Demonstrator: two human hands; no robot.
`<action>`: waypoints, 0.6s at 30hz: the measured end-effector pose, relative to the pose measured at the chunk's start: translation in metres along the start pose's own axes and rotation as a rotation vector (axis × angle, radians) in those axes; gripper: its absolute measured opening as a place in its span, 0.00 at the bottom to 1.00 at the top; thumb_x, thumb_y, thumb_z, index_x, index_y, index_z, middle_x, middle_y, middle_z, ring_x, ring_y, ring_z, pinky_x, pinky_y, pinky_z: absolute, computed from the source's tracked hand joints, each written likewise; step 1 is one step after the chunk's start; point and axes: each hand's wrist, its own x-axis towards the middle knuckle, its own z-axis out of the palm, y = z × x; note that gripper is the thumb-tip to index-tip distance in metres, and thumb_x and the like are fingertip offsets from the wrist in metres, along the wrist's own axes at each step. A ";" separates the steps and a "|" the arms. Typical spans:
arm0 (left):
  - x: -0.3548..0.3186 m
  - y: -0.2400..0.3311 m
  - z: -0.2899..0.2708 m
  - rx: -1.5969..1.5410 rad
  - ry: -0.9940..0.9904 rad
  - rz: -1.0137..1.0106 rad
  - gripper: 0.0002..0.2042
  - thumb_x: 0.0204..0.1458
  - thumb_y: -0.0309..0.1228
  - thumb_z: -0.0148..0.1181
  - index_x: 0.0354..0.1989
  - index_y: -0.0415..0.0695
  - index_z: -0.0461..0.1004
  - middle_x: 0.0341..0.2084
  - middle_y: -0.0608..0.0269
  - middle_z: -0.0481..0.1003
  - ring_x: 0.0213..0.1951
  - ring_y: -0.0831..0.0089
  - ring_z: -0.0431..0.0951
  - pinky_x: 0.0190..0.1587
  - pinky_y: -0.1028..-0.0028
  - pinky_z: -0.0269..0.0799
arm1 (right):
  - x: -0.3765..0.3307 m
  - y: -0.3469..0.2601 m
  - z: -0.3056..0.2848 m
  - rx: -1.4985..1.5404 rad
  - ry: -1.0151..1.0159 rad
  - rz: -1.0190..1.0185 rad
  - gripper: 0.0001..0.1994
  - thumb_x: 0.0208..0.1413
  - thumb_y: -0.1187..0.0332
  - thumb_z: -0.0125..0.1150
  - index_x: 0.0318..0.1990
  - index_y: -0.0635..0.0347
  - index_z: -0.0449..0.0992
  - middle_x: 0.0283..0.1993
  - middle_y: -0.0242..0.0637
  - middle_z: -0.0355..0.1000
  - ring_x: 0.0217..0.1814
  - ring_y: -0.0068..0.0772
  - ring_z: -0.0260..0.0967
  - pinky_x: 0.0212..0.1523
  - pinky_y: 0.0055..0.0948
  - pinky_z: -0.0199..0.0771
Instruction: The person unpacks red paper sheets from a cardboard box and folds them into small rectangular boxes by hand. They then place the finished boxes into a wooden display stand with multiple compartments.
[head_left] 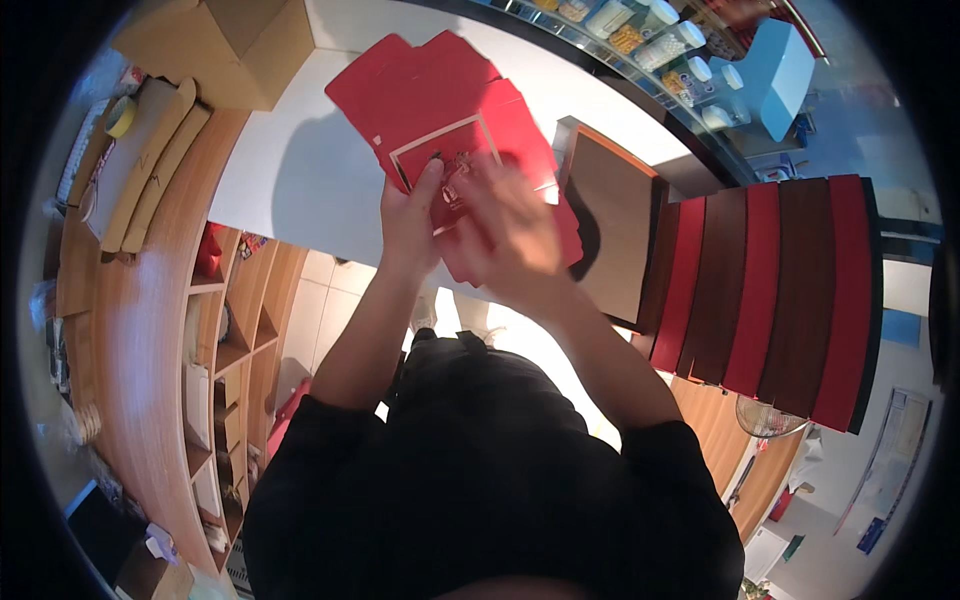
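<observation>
A red flattened cardboard box [440, 90] with flaps, fold lines and a pale square outline on its face is held up in front of me, tilted. My left hand [412, 225] grips its near left edge, the thumb on top and the other fingers hidden beneath. Over the printed middle of the card lies my right hand [515, 235], blurred by motion. Its fingers are too smeared to show whether they pinch anything.
Below the box is a white tabletop [330, 190]. A brown-topped tray or panel [610, 210] and red and dark-brown striped boards [760, 290] stand at right. An open cardboard carton [225, 50] sits far left, above a wooden counter [145, 350]. Capped jars [670, 45] line a far-right shelf.
</observation>
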 end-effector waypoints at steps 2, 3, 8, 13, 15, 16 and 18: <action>0.002 0.004 -0.011 -0.002 -0.047 -0.033 0.18 0.56 0.26 0.53 0.54 0.41 0.59 0.44 0.58 0.71 0.43 0.70 0.74 0.45 0.69 0.75 | 0.012 0.007 -0.027 -0.219 0.000 0.153 0.28 0.46 0.68 0.60 0.56 0.65 0.64 0.54 0.56 0.65 0.55 0.55 0.63 0.53 0.44 0.66; 0.002 0.006 -0.013 -0.010 -0.081 -0.061 0.18 0.55 0.26 0.54 0.54 0.41 0.60 0.43 0.59 0.71 0.43 0.71 0.74 0.45 0.69 0.76 | 0.009 0.024 -0.029 -0.281 0.045 0.240 0.29 0.49 0.67 0.60 0.59 0.65 0.61 0.54 0.56 0.65 0.56 0.53 0.64 0.53 0.42 0.66; 0.003 0.010 -0.022 0.155 -0.087 -0.105 0.20 0.53 0.28 0.58 0.53 0.39 0.60 0.44 0.56 0.71 0.43 0.72 0.75 0.43 0.73 0.76 | -0.003 0.046 -0.014 1.136 -0.109 0.927 0.17 0.60 0.68 0.53 0.54 0.66 0.65 0.48 0.38 0.70 0.48 0.23 0.68 0.49 0.26 0.69; 0.010 0.019 -0.039 0.357 0.010 -0.154 0.23 0.51 0.32 0.61 0.53 0.37 0.60 0.44 0.53 0.70 0.44 0.71 0.74 0.45 0.71 0.74 | -0.012 0.030 0.019 1.208 0.088 1.055 0.14 0.60 0.69 0.53 0.51 0.66 0.66 0.43 0.37 0.72 0.42 0.22 0.71 0.43 0.23 0.72; 0.014 0.018 -0.056 0.461 -0.002 -0.147 0.23 0.52 0.32 0.60 0.53 0.37 0.60 0.45 0.53 0.70 0.44 0.71 0.75 0.45 0.71 0.73 | -0.022 0.031 0.036 1.210 0.041 1.143 0.19 0.59 0.68 0.54 0.54 0.67 0.63 0.47 0.42 0.71 0.45 0.25 0.69 0.45 0.27 0.71; 0.019 0.018 -0.067 0.515 -0.009 -0.134 0.23 0.52 0.32 0.60 0.53 0.37 0.60 0.45 0.53 0.70 0.44 0.71 0.75 0.46 0.71 0.73 | -0.024 0.033 0.041 1.193 -0.039 1.166 0.21 0.59 0.66 0.54 0.56 0.67 0.61 0.47 0.43 0.70 0.46 0.26 0.69 0.46 0.27 0.71; 0.044 0.017 -0.108 0.741 0.016 0.046 0.22 0.53 0.32 0.60 0.53 0.37 0.61 0.44 0.55 0.71 0.43 0.73 0.75 0.44 0.73 0.74 | -0.022 0.024 0.042 1.086 -0.178 1.255 0.27 0.59 0.62 0.53 0.60 0.68 0.56 0.49 0.46 0.69 0.49 0.31 0.68 0.47 0.29 0.70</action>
